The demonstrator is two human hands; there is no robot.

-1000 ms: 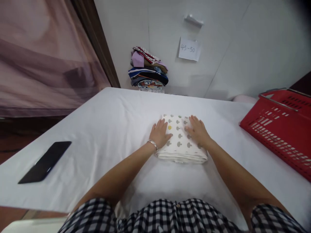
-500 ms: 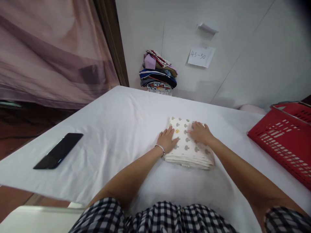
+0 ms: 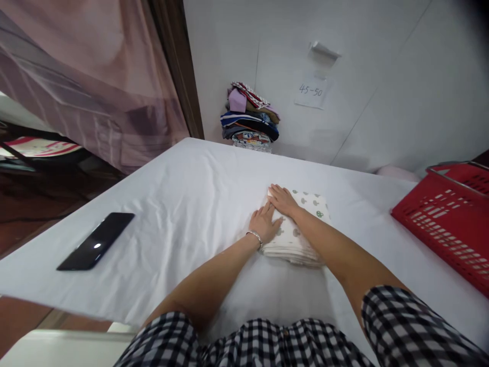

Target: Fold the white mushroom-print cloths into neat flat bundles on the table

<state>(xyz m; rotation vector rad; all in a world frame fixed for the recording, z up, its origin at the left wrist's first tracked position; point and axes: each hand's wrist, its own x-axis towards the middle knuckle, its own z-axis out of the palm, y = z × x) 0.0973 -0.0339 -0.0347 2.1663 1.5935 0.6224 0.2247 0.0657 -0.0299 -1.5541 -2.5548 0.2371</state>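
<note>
A folded white cloth with small grey and green prints lies on the white table in front of me. My left hand rests flat on its left edge, fingers stretched out, a silver bracelet at the wrist. My right hand has crossed over to the cloth's far left corner and lies flat there with fingers together, just beyond my left hand. My right forearm covers the middle of the cloth. Neither hand grips anything.
A black phone lies on the table at the left. A red plastic basket stands at the right edge. A stack of folded clothes sits against the far wall under a paper label. A pink curtain hangs at the left.
My right hand has slid leftward across the cloth, from its right half to its far left corner. My left hand has stayed on the left edge. The camera has turned slightly.
</note>
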